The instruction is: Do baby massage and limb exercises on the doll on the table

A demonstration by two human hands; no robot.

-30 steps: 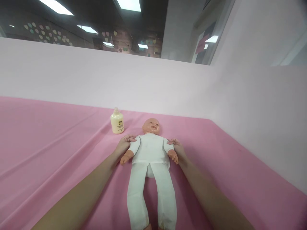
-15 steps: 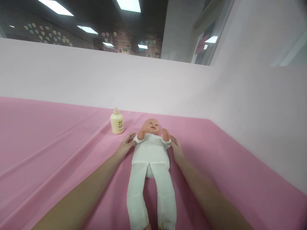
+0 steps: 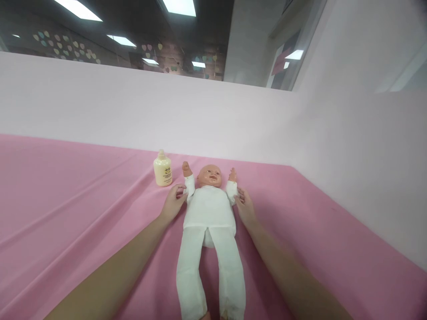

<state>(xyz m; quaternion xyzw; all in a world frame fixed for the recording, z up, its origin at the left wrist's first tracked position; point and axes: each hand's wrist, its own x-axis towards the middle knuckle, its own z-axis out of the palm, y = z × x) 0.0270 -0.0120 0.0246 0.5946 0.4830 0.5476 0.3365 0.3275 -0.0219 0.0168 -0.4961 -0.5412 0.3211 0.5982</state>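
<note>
A baby doll [image 3: 209, 211] in a white top and white trousers lies on its back, head away from me. Both of its sleeved arms point up beside the head, their bare plastic hands showing. At the doll's arm on the left side of the view, my left hand [image 3: 174, 201] has thumb and fingers closed on the sleeve near the elbow. My right hand [image 3: 245, 206] pinches the other sleeve in the same way on the right side. Its fingertips are partly hidden against the cloth.
A pale yellow bottle [image 3: 163, 171] with a pump-like top stands left of the doll's head, close to my left hand. Pink cloth [image 3: 100, 186] with folds covers the table. A white wall [image 3: 150, 111] with a window above borders the far side; another wall rises at right.
Both doll arms have swung from bent over the chest to raised beside the head. My hands have stayed nearly in place at the sleeves, fingers shifting slightly.
</note>
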